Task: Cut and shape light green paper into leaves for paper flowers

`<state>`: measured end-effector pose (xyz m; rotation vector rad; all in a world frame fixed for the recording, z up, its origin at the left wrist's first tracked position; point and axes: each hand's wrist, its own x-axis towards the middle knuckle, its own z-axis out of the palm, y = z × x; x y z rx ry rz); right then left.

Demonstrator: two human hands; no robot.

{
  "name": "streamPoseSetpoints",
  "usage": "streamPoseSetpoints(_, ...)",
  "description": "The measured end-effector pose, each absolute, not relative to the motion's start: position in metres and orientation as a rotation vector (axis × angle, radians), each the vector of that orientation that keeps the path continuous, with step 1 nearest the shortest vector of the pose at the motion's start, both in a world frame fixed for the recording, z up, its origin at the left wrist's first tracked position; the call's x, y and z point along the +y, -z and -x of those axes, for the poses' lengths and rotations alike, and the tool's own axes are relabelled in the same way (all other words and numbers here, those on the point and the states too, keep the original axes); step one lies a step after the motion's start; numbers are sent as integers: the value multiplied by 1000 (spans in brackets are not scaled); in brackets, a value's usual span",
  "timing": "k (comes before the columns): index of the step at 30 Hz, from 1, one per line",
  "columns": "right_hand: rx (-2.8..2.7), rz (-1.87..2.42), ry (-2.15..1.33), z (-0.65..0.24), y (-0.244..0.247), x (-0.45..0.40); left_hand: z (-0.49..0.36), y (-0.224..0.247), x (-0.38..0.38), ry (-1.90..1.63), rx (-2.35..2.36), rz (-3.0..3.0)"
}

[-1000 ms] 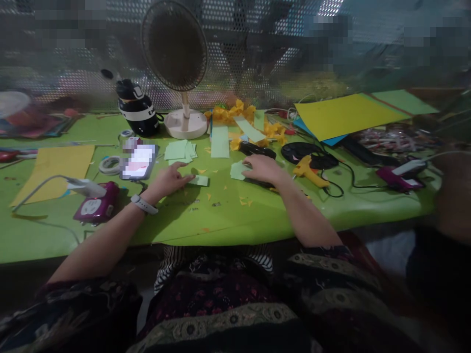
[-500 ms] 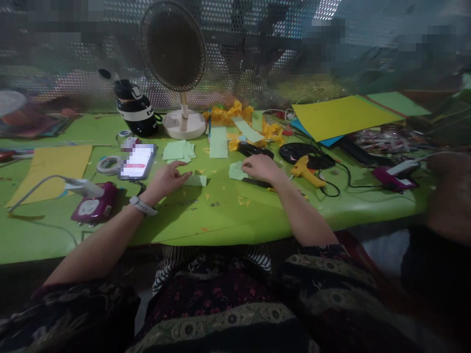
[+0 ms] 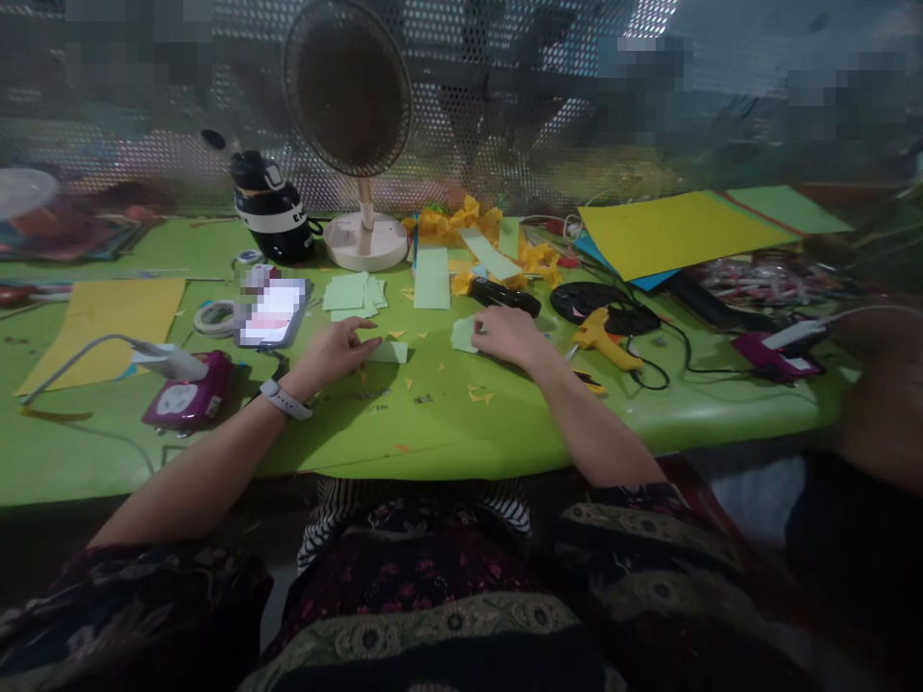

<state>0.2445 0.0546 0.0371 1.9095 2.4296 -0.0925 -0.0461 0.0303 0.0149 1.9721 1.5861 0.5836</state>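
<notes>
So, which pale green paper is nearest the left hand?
The lone slip beside the left hand; the loose stack lies farther back, and a small pile is at the right hand.

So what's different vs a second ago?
The right hand has curled its fingers in at the pale green papers; whether it grips one is unclear. More of the yellow-and-black tool shows beside the right forearm. The left hand stays at the single slip; the yellow glue gun looks unmoved.
</notes>
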Motion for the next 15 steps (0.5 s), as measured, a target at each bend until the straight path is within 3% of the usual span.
streamPoseSetpoints(15, 2442, -1882, 43, -250, -37, 58, 45, -16, 30, -558, 1590, -1955)
